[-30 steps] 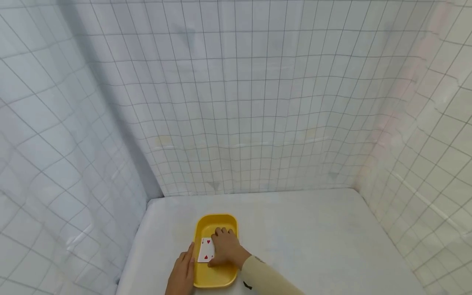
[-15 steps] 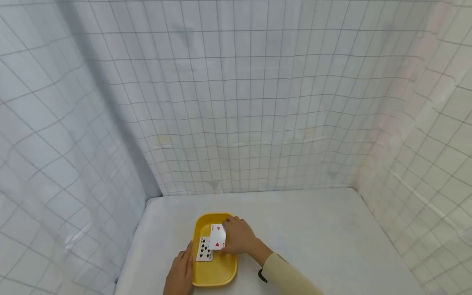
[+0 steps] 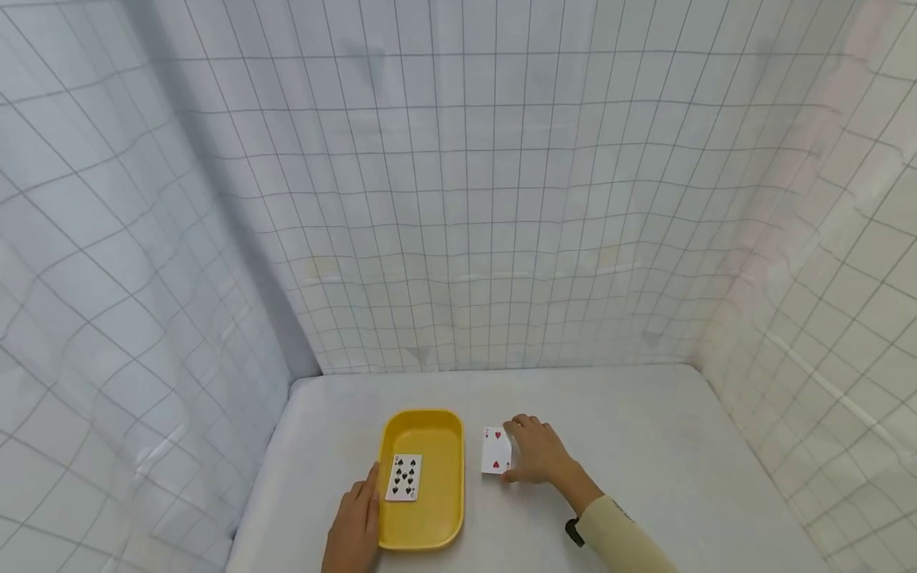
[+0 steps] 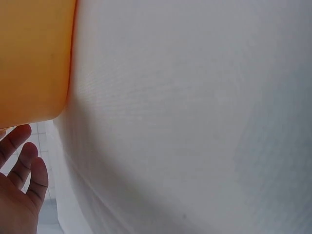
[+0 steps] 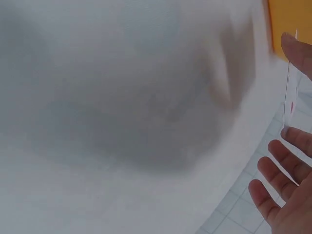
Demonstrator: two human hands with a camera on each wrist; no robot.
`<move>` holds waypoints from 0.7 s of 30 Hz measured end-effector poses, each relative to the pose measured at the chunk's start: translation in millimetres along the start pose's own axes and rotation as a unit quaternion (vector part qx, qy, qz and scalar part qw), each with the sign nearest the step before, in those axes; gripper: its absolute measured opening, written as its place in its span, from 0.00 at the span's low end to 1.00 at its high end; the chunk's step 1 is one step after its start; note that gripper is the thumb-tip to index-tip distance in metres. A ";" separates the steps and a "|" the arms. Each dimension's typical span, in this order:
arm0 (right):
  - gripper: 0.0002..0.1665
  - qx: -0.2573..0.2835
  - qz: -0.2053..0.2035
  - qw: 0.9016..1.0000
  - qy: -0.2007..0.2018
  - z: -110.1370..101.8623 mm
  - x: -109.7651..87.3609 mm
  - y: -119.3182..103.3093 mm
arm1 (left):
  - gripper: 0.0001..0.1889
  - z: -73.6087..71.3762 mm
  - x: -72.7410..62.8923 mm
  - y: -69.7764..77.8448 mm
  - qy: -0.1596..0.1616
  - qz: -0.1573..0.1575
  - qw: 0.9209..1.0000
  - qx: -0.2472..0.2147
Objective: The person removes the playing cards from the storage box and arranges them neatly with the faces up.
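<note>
In the head view my right hand (image 3: 539,452) pinches a two of hearts playing card (image 3: 494,452) over the white table, just right of the yellow tray (image 3: 423,543). The right wrist view has the card (image 5: 291,97) edge-on between thumb and index fingertip, raised off the surface; the other fingers are spread loosely. Face up in the tray lies a spades card (image 3: 404,477). My left hand (image 3: 354,521) rests against the tray's left side. In the left wrist view several of its fingers (image 4: 38,180) extend loosely below the tray (image 4: 34,63).
The white table (image 3: 609,493) stretches right of the tray. White grid-patterned curtains (image 3: 487,239) enclose it at the back and both sides. On the right wrist is a dark band (image 3: 575,533).
My right hand has lifted the two of hearts out of the tray and carried it right, over the table. The spades card underneath has come into view. My left hand stays at the tray.
</note>
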State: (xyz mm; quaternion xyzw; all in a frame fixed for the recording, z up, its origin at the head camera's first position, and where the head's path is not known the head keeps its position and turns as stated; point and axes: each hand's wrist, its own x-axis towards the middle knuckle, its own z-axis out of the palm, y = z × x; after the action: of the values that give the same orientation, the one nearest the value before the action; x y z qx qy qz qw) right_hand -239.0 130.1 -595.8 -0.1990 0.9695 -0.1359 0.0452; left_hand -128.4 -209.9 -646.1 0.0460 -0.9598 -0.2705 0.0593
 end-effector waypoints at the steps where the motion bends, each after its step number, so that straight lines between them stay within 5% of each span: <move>1: 0.55 0.001 0.002 1.000 -0.004 1.9 -1.0 3.0 | 0.26 -0.5 0.4 -0.1 -0.001 0.000 1.000 0.000; 21: 0.55 0.013 -0.012 0.999 -0.039 32.0 -3.6 20.4 | 0.26 1.1 1.5 -3.2 0.008 0.020 1.000 -0.011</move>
State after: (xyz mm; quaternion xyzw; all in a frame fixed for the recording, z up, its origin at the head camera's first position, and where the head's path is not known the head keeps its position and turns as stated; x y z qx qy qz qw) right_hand -238.7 141.7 -632.1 -0.2153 0.9626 -0.1410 0.0841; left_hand -129.9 -212.3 -648.6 0.0286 -0.9569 -0.2795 0.0732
